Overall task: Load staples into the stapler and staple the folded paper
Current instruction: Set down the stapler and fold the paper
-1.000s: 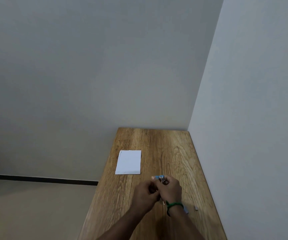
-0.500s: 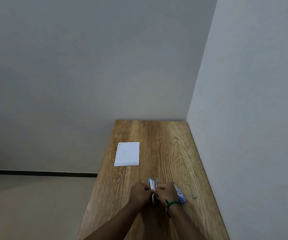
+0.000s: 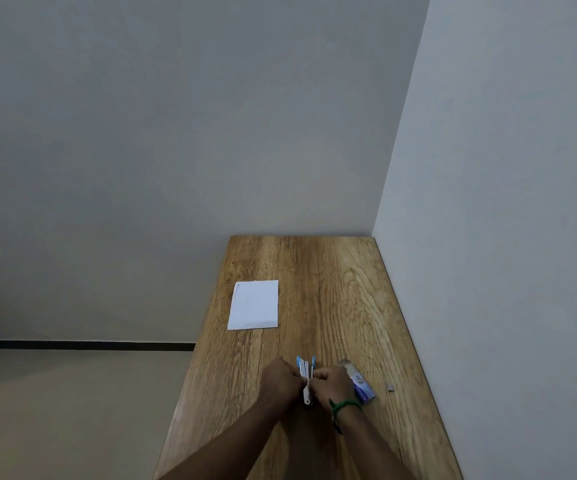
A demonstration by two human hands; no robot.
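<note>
Left hand [image 3: 281, 380] and right hand [image 3: 331, 383] each grip one half of the splayed stapler [image 3: 305, 375], seemingly light, rigid and spring-loaded; thin paper [image 3: 254, 305] lies beyond it.

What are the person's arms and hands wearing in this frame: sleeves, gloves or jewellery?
No sleeves in view: the left forearm and right forearm are bare. The left hand and right hand are ungloved. A green cord bracelet circles the right wrist, a loose end trailing. The left wrist is bare. Rings: too small to tell.
</note>
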